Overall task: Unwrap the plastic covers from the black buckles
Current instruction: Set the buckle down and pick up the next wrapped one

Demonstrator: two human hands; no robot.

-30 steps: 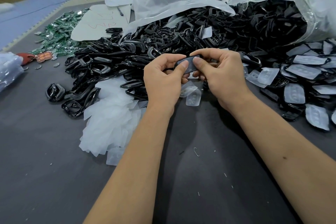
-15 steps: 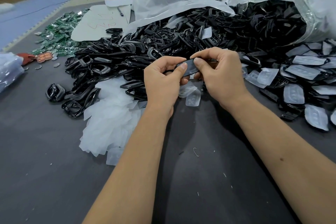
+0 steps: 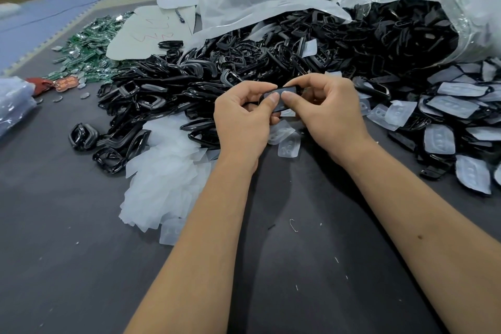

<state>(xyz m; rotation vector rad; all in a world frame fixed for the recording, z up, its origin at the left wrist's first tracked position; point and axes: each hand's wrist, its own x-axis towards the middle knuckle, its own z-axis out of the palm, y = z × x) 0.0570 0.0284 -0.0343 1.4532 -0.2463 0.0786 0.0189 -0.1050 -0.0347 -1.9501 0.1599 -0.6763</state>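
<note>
A dark grey cloth-covered table [image 3: 67,266] carries everything. Across its far half spreads a big heap of glossy black plastic buckles [image 3: 244,62], spilling from a clear plastic sack [image 3: 466,3] at the far right corner. Near the middle lies a pile of peeled translucent white plastic covers [image 3: 165,179]. Still-covered buckles [image 3: 450,122] line the right edge. Green circuit boards [image 3: 86,49] sit by the far left edge.

One black buckle [image 3: 280,99] sits pinched at frame centre, above the table (its plastic cover too small to judge); bare buckles [image 3: 173,95] heap upper left, covered ones [image 3: 455,114] at right.
</note>
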